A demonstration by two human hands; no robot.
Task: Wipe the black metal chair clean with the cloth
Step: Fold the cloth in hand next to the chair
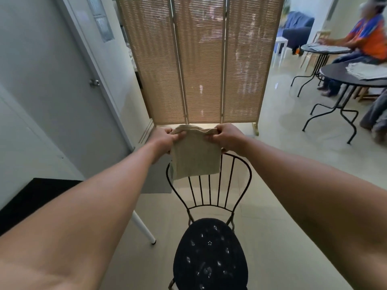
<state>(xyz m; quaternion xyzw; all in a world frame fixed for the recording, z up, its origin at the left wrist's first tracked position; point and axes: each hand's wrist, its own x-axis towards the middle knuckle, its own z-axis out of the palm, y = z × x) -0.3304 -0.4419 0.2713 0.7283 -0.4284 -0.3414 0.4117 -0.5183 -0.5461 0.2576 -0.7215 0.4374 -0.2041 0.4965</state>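
both hands, left (165, 139) and right (226, 137), pinch the beige woven cloth (195, 155) taut by its top corners. it hangs over the black metal chair (209, 248) backrest, likely readying a wipe.

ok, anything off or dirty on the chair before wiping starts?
Yes: the black seat of the metal chair carries pale smudges and specks scattered across its top, like dust or dried marks. The backrest rods look straight and undamaged. The cloth hangs above the backrest, left hand and right hand each keeping a grip on a top corner.
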